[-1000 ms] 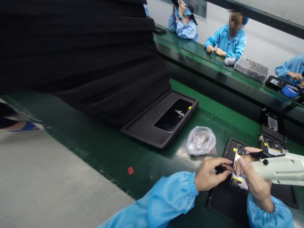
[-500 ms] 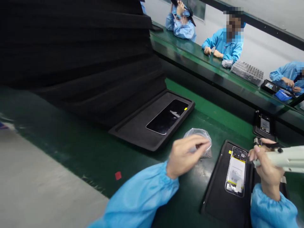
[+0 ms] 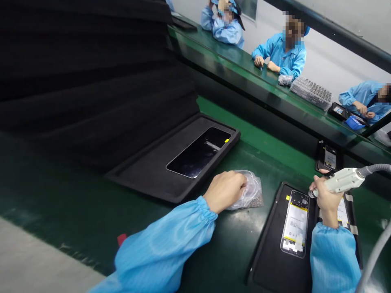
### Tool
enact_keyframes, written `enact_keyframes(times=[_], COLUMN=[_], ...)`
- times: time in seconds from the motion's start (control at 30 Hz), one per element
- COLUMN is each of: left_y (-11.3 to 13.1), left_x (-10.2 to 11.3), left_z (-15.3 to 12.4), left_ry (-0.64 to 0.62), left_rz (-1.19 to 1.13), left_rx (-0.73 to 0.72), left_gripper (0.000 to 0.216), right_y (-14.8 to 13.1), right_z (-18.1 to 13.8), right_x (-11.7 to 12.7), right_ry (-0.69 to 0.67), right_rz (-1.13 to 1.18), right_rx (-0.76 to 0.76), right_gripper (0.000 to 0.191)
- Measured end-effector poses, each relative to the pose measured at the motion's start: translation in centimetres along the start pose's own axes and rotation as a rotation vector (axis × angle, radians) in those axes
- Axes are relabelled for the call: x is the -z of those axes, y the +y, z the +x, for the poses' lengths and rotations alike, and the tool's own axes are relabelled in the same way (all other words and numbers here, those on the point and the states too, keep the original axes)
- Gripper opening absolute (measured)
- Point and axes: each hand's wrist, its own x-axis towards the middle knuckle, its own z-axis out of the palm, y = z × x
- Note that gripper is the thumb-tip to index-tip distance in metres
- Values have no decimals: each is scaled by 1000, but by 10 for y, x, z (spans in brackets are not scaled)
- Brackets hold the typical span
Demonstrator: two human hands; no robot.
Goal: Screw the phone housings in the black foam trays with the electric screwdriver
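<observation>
Left hand [image 3: 225, 190] rests, fingers curled, on the plastic bag [image 3: 249, 194] lying on the green belt [image 3: 91, 211]. Right hand [image 3: 326, 201] is clamped round the electric screwdriver [image 3: 339, 181], just beside the opened phone [image 3: 295, 224] in its black tray [image 3: 275, 260]

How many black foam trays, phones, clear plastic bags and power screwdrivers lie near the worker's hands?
Black foam trays: 3
Phones: 3
Clear plastic bag of small parts: 1
Pale grey power screwdriver: 1
Total: 8

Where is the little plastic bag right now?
In the head view, the plastic bag lies on the green table, under the left hand, between the black tray with a dark phone and the opened phone.
</observation>
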Motion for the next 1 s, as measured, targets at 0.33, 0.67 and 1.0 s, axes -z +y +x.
enact_keyframes(times=[0.33, 0.67, 1.0], left_y=[-2, -8, -26], left_x=[-3, -8, -10], left_z=[6, 11, 9], left_ry=[-101, -101, 38], left_rz=[26, -63, -378], left_rx=[-126, -147, -316], left_gripper=[23, 18, 20], right_y=[8, 14, 17], right_z=[2, 3, 3], right_x=[2, 4, 2], right_ry=[6, 12, 16], right_rz=[-15, -18, -3], right_rx=[-20, -17, -37], right_gripper=[31, 34, 33])
